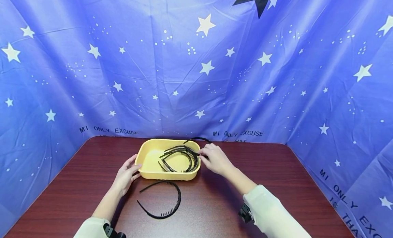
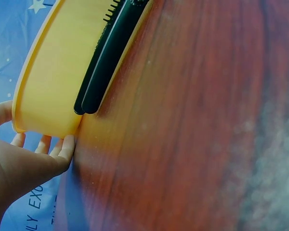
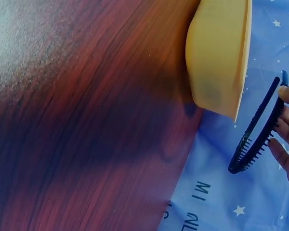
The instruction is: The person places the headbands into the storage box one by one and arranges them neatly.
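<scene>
A yellow plastic tray [image 1: 165, 176] with raised walls stands on the table, several black toothed headbands [image 1: 194, 163] lying in its right half. My left hand [image 1: 124, 176] grips the left end of the tray, thumb at the rim and fingers against the outer wall, as the left wrist view shows. At the tray's right rim, my right hand [image 1: 217, 159] pinches another black headband [image 3: 260, 144] between thumb and fingers. One more headband [image 1: 179, 197] lies on the table in front of the tray, its ends pointing left.
The dark red wood-grain table [image 1: 261, 163] ends close behind the tray. A blue curtain [image 1: 172, 60] with white stars hangs at the back and sides. Wrist cameras sit at both pale sleeves [image 1: 270, 210].
</scene>
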### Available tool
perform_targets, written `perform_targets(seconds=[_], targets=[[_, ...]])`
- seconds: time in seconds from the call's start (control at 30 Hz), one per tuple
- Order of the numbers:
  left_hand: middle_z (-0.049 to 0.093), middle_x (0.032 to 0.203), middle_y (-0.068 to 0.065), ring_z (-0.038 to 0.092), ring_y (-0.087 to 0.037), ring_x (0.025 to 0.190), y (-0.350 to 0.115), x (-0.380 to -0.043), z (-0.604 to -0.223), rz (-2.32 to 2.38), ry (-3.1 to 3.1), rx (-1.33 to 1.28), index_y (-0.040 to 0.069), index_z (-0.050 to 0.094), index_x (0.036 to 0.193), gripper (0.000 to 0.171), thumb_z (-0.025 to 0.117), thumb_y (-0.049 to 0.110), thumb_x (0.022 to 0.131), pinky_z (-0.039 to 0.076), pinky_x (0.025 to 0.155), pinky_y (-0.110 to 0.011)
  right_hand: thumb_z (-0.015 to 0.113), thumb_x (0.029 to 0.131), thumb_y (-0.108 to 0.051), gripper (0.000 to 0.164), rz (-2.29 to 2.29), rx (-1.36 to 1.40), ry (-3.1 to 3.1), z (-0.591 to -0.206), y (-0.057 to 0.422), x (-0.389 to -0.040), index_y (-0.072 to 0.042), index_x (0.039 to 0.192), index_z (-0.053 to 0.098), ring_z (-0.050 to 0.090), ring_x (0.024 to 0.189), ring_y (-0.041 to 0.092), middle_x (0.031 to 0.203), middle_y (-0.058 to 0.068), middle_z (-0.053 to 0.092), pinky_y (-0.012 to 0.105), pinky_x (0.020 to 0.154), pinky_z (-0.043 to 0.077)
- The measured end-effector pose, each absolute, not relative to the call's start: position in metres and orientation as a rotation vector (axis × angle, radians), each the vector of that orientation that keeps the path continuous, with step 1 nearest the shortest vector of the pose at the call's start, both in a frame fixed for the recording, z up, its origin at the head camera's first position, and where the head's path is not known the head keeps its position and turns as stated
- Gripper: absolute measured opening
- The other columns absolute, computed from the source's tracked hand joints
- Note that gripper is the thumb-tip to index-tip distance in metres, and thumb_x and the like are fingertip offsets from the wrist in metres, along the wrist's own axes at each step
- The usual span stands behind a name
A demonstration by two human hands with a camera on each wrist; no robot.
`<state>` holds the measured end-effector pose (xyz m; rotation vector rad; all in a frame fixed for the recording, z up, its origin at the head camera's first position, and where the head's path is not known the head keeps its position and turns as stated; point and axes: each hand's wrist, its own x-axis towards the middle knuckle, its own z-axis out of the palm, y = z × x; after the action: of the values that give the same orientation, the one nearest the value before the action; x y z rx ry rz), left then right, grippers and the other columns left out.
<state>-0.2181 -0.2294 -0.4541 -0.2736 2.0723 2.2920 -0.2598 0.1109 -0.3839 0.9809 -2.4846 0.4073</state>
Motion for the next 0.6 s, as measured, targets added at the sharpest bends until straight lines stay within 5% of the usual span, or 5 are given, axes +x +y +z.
perform_targets(seconds=[0.6], targets=[[0.045, 0.117, -0.002, 0.057, 0.001, 0.095, -0.229, -0.218, -0.453, 2.287, 2.072, -0.267, 0.011, 0.018, 0.150, 0.065, 0.052, 0.013, 0.094, 0.048, 0.081, -0.020, 0.063, 0.086, -0.017, 0.017, 0.367, 1.057, -2.503, -0.380, 0.091, -0.252, -0.015, 0.100, 0.071, 0.054, 0.085, 0.016, 0.091, -0.001, 0.065, 0.035, 0.077, 0.043]])
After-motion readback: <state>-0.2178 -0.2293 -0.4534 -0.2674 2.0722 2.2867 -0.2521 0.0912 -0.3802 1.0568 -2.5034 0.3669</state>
